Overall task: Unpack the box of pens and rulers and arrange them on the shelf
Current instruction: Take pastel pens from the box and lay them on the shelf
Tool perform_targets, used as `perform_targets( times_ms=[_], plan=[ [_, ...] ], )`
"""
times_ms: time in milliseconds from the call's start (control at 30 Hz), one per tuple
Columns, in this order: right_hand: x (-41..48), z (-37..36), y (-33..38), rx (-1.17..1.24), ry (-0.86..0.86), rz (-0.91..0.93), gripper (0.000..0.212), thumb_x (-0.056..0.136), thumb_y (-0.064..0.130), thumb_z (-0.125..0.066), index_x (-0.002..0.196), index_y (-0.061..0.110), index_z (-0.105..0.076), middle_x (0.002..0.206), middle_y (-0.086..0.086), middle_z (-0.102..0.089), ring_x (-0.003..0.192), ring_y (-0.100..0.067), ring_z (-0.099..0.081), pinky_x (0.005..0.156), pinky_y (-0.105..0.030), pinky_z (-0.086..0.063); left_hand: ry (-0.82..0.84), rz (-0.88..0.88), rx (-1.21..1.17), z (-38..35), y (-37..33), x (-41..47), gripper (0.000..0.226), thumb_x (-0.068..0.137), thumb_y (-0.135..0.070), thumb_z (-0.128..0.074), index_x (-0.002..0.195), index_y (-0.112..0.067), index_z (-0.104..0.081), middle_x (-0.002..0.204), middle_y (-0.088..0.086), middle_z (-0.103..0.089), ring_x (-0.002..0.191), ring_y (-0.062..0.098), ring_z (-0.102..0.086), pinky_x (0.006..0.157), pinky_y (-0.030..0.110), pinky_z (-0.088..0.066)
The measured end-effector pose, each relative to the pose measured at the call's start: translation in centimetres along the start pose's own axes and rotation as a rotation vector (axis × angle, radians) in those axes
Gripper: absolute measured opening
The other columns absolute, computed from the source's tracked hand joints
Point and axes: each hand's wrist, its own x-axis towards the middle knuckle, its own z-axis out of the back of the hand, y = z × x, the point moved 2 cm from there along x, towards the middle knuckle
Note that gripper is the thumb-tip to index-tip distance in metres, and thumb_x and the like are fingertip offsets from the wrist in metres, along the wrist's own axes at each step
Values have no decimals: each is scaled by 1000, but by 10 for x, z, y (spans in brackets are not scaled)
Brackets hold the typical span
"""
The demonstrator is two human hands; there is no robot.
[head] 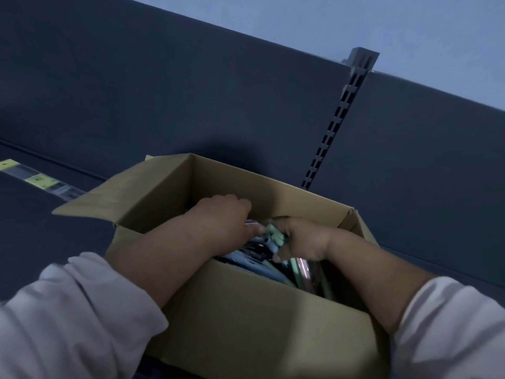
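Nearest, two white sleeves (82,310) come in at 7 and 5 o'clock, both forearms reaching into the one open cardboard box (246,310), which stands on the dark shelf (41,228). Inside it, toward 12 o'clock, the left grip (226,214) curls over the top of a bundle of pens (270,237), thumb on their ends. The right grip (303,239) is clamped round the same bundle from 3 o'clock. The pens are too jumbled to count, and I can make out no rulers.

This looks like the unpacking step, with nothing arranged yet. The next move calls for lifting the bundle clear of the box walls without spilling it.

Farther off are two yellow labels (41,180) at 9 o'clock and one slotted upright (336,119) at 1 o'clock.
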Motion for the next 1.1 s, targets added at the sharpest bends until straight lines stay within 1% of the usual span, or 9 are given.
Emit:
perform_targets(
  times_ms=[100,300,400,467,567,667,833,933,1100],
  plan=[
    [-9,18,2,262,-152,63,58,83,11,-72,136,16,-49,117,11,-58,89,6,-56,79,-4,-41,-4,4,-77,1,0,1,39,91,-59,-44,106,-23,-49,110,2,-53,96,17,-54,82,37,-48],
    [-23,41,3,610,-363,179,20,87,9,-67,99,23,-60,84,2,-68,80,-16,-67,81,-39,-54,-8,-14,-465,5,-5,4,90,74,-66,-63,147,-27,-27,146,-4,-42,108,2,-51,79,19,-39],
    [-28,54,7,732,-421,174,20,88,12,-66,102,22,-56,90,-11,-66,87,-32,-68,83,-50,-54,70,-76,-644,8,-20,3,72,70,-60,-72,131,-39,-40,120,-37,-52,79,-18,-47,54,9,-38],
    [-31,60,11,877,-433,218,20,89,8,-64,104,19,-56,91,-8,-70,87,-27,-71,77,-42,-58,108,-145,-733,7,-32,2,63,69,-53,-77,120,-48,-40,103,-47,-52,79,-25,-51,56,2,-42],
    [-34,66,19,1073,-498,236,13,91,5,-60,99,14,-54,81,-3,-66,73,-16,-68,66,-30,-57,127,-111,-825,-2,-41,10,115,53,-58,-84,144,-42,-15,139,-14,-45,111,1,-50,82,19,-46],
    [-35,68,25,1261,-540,202,9,93,6,-57,98,11,-53,84,-7,-62,73,-19,-64,72,-36,-57,60,-35,-895,-3,-45,13,140,50,-47,-88,149,-34,10,150,-6,-34,125,13,-45,96,30,-44],
    [-38,69,27,1491,-585,131,7,92,9,-60,92,12,-54,79,-7,-65,67,-19,-66,66,-36,-58,-165,-32,-847,4,-44,15,108,64,-25,-78,148,-35,-11,117,-10,-53,87,-2,-54,69,20,-45],
    [-42,72,26,1568,-605,90,8,90,10,-63,91,12,-56,76,-6,-67,63,-19,-68,62,-37,-58,-221,-30,-745,10,-46,13,89,64,-24,-75,138,-32,-27,102,-10,-58,84,6,-59,72,28,-52],
    [-49,79,19,1646,-683,39,5,91,12,-62,89,12,-58,69,-3,-69,62,-18,-68,65,-38,-59,-234,-57,-545,18,-53,8,106,68,-25,-73,149,-34,-4,128,-2,-46,94,9,-48,75,24,-39]
  ],
)
